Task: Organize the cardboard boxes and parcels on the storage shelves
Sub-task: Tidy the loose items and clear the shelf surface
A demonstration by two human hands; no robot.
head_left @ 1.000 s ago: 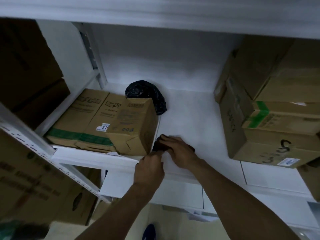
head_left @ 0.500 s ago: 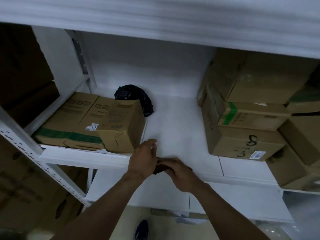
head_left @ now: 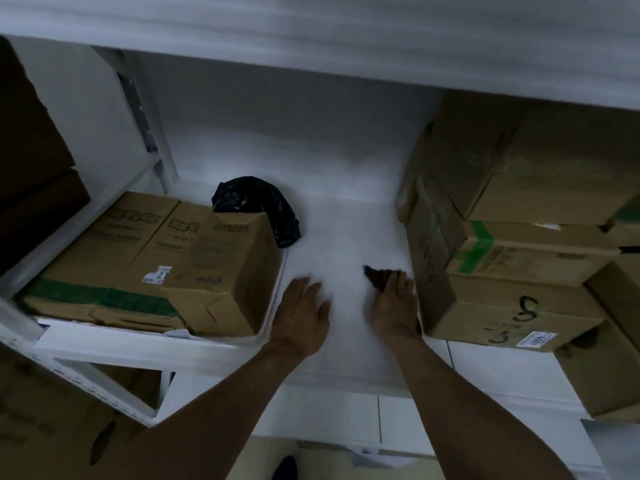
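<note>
Head view: the left hand [head_left: 302, 308] lies flat on the white shelf [head_left: 341, 233], its fingers straight and close together. The right hand [head_left: 393, 304] pinches a small dark object [head_left: 375, 276]. The stacked cardboard boxes [head_left: 502, 271] stand just right of those fingertips, and the taped box [head_left: 156, 265] lies left of the left fingers. It seems best to lift the object clear, not drag it, which would free the gap ahead of both hands.

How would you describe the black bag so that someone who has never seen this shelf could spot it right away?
Look at the white shelf. On its left side lies a cardboard box, and the black bag sits at the back, behind that box's right corner. Unlike the stiff brown cardboard around it, it is crumpled, shiny and black.
</note>
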